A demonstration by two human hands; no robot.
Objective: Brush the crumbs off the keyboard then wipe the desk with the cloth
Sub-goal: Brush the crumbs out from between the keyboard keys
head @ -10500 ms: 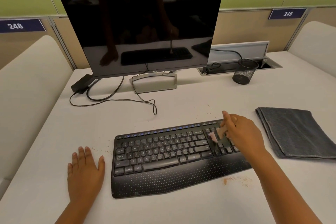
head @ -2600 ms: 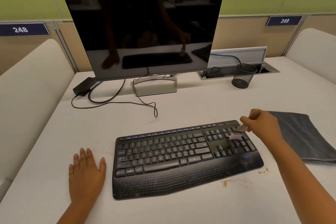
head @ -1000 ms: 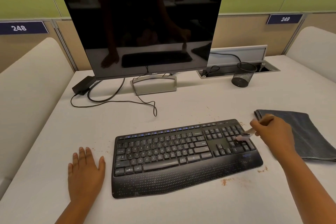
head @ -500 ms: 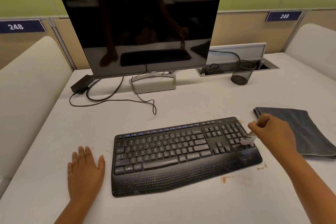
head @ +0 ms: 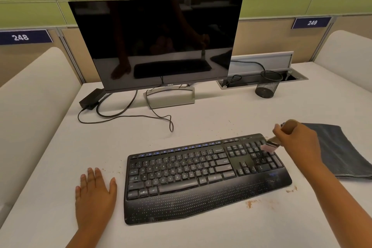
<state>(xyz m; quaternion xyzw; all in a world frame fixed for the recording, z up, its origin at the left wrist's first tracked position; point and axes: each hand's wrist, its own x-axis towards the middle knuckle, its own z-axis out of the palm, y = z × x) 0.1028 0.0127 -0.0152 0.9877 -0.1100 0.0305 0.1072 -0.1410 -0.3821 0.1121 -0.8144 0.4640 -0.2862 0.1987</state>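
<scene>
A black keyboard (head: 201, 175) lies on the white desk (head: 201, 119) in front of me. My right hand (head: 296, 139) grips a small brush (head: 270, 146) whose pale bristles touch the top right corner of the number pad. My left hand (head: 93, 193) rests flat on the desk, left of the keyboard, fingers straight. A folded dark grey cloth (head: 340, 151) lies on the desk to the right, partly behind my right hand. Orange-brown crumbs (head: 251, 203) are scattered on the desk below the keyboard's right end, with finer specks behind it and at its left.
A black monitor (head: 157, 42) on a silver stand sits at the back, with a power brick (head: 90, 98) and loose cables (head: 128, 115) behind the keyboard. A black mesh cup (head: 266, 84) stands by an open cable tray (head: 261, 78). Padded dividers flank the desk.
My right hand has carried the brush from the lower right of the number pad up to its top right corner. The left hand and the cloth have stayed put.
</scene>
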